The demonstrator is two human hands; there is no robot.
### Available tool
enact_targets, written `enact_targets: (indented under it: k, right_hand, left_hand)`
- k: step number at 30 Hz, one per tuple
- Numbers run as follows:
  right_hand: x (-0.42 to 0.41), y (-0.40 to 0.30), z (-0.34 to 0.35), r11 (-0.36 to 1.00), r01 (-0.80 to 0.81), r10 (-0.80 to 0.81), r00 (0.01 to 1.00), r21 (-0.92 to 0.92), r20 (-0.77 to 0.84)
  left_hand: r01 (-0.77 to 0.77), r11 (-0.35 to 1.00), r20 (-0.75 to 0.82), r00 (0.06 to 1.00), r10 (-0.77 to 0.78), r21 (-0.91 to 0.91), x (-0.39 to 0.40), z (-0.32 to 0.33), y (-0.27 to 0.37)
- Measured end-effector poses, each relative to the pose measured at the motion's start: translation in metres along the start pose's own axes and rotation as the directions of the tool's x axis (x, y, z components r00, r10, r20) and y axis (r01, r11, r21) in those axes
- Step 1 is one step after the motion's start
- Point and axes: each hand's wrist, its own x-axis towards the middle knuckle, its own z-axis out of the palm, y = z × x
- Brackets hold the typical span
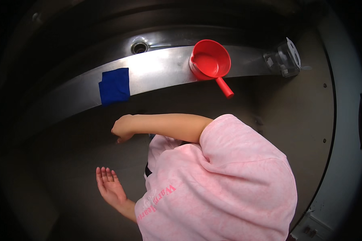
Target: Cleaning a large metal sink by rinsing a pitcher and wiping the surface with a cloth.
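My left hand (112, 187) is held out low in front of my body, palm in sight and fingers extended, with nothing in it. A ring sits on one finger. My right hand (122, 128) reaches across at the end of a bare forearm; its back faces the camera and the curled fingers are mostly hidden. Nothing shows in its grasp. Above it a folded blue cloth (114, 86) hangs slightly over the front edge of a stainless-steel counter (160, 70). On the same ledge stands a red plastic dipper (211, 60), its handle jutting past the edge. Neither hand touches these.
Behind the ledge lies a dark metal sink with a round drain (139, 47). A clear container with a white lid (285, 58) stands at the counter's right end. A pale wall panel (347, 120) bounds the right. Dark floor (78, 156) lies below the counter.
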Motion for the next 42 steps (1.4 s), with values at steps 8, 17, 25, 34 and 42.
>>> enact_targets:
  k: [8, 17, 25, 34, 42]
  right_hand:
    - [0.056, 0.026, -0.046, 0.999, -0.033, 0.033, 0.999, -0.01, -0.036]
    - [0.065, 0.067, -0.057, 0.954, -0.29, 0.282, 0.78, 0.076, -0.558]
    - [0.106, 0.068, -0.029, 0.856, -0.437, 0.456, 0.387, 0.276, -0.801]
    - [0.184, 0.083, 0.024, 0.555, -0.713, 0.654, 0.054, 0.43, -0.755]
    - [0.187, 0.066, 0.0, 0.403, -0.778, 0.68, -0.098, 0.482, -0.727]
  left_hand:
    - [-0.131, 0.991, -0.002, 0.991, 0.131, 0.037, 0.06, 0.042, 0.079]
    - [0.074, 0.986, 0.068, 0.994, -0.085, 0.149, 0.148, 0.075, 0.109]
    - [0.155, 0.939, 0.391, 0.879, -0.272, 0.306, 0.239, 0.082, 0.154]
    - [0.151, 0.849, 0.316, 0.883, -0.346, 0.506, 0.343, -0.01, 0.234]
    - [0.13, 0.76, 0.253, 0.896, -0.365, 0.637, 0.413, -0.017, 0.246]
